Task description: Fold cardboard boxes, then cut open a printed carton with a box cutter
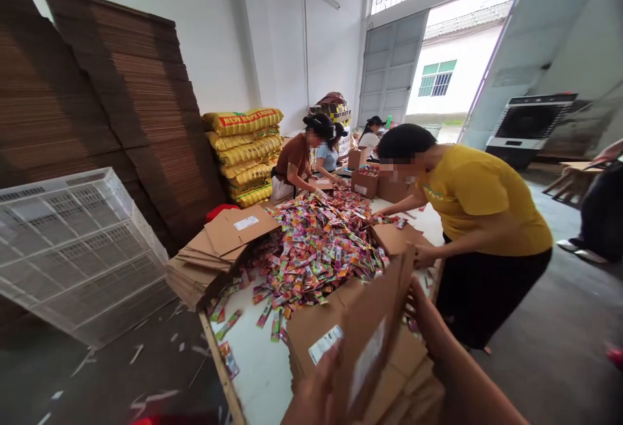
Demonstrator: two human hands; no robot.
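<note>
My left hand (314, 396) grips the near lower edge of a flat brown cardboard box (374, 340) with a white label, held tilted up on edge. My right hand (418, 305) reaches behind the same box, its fingers wrapped over the far upper side. The box stands above a stack of flattened cartons (409, 389) at the near end of a white table (257, 366). A big heap of colourful small packets (316, 250) covers the middle of the table.
A person in a yellow shirt (479, 201) bends over the table on the right. Other people work at the far end. More flat cartons (214, 250) lie at the table's left. A white plastic crate (78, 250), tall cardboard stacks and yellow sacks (246, 152) stand at left.
</note>
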